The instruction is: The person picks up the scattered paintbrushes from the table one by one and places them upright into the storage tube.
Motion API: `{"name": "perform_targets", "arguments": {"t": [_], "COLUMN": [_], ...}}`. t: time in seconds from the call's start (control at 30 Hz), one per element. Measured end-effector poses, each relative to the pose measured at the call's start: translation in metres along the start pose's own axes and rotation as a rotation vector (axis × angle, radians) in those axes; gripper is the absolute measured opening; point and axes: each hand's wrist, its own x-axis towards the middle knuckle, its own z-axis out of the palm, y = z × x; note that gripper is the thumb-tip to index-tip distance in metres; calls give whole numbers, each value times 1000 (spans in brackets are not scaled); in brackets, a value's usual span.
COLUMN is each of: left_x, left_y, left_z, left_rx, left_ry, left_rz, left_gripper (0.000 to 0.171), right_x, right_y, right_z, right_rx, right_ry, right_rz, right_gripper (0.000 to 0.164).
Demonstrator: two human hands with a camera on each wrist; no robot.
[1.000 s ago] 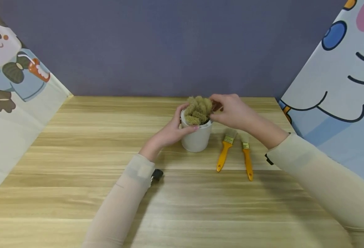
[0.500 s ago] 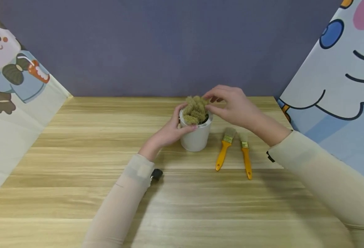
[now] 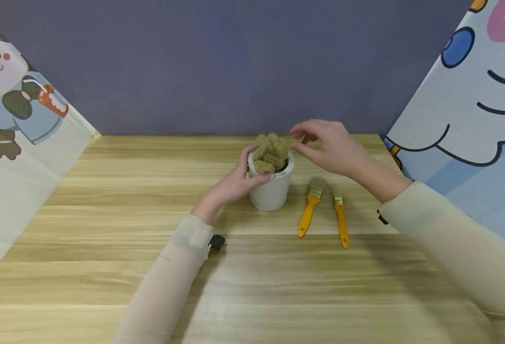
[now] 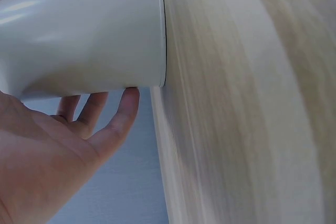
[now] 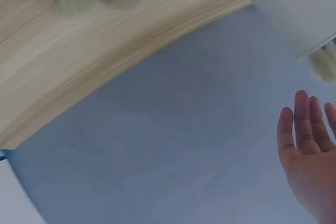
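Observation:
A white plant pot (image 3: 271,193) stands upright on the table, holding a fuzzy yellow-green plant (image 3: 270,154) that looks like a clump of cactus. My left hand (image 3: 236,183) grips the pot from the left, thumb over the front of the rim. In the left wrist view, fingers (image 4: 125,111) touch the side of the smooth pot (image 4: 86,32). Just right of the plant, my right hand (image 3: 332,145) hovers with bent, parted fingers. Nothing is seen in that hand (image 5: 310,156) in the right wrist view, where it is apart from the pot (image 5: 296,6).
Two paintbrushes with orange handles lie right of the pot: a wider brush (image 3: 309,208) and a narrower brush (image 3: 340,217). Behind the wooden table (image 3: 106,200) rises a dark blue-grey panel (image 3: 170,67). Cartoon-printed sheets flank the left and right sides.
My right hand has risen from the pot's right rim, passed by the plant's top, then drawn slightly right, away from the plant. The left hand keeps its grip on the pot.

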Motion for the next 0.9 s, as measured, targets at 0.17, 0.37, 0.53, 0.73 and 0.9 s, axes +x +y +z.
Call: {"name": "perform_targets", "arguments": {"t": [0.17, 0.37, 0.53, 0.73, 0.9], "left_x": [0, 1, 2, 1, 0], "left_y": [2, 1, 1, -1, 0], "left_z": [-2, -1, 0, 1, 1], "left_rx": [5, 0, -7, -11, -12], "left_ry": [5, 5, 3, 8, 6], "left_rz": [11, 15, 17, 23, 18], "left_gripper": [98, 98, 98, 98, 98], "right_x": [-12, -34, -51, -68, -81], "right_y": [14, 35, 53, 72, 85], "right_z": [-9, -8, -1, 13, 20], "right_rx": [-17, -60, -62, -72, -49], "right_ry": [-90, -226, -325, -433, -500], "right_rz": [153, 264, 333, 393, 433], "right_gripper": [31, 33, 36, 41, 45]}}
